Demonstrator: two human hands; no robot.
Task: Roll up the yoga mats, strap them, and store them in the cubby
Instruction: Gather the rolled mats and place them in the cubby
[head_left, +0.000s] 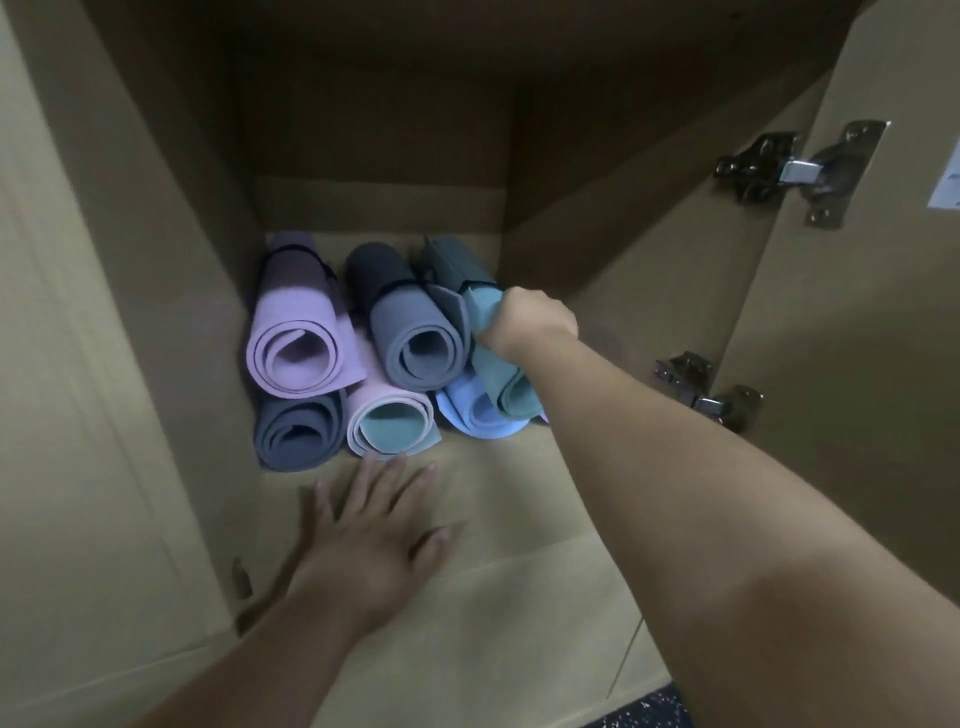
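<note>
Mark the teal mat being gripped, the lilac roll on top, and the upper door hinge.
teal mat (511, 387), head view, lower rolled end
lilac roll (296, 351), head view, spiral end face
upper door hinge (797, 169), head view, metal arm

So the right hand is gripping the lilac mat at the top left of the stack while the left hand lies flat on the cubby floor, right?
Not quite. The head view shows the right hand gripping the teal mat at the right end of the stack, not the lilac mat, which lies untouched at the top left. The rest holds: the left hand lies flat on the cubby floor.
</note>
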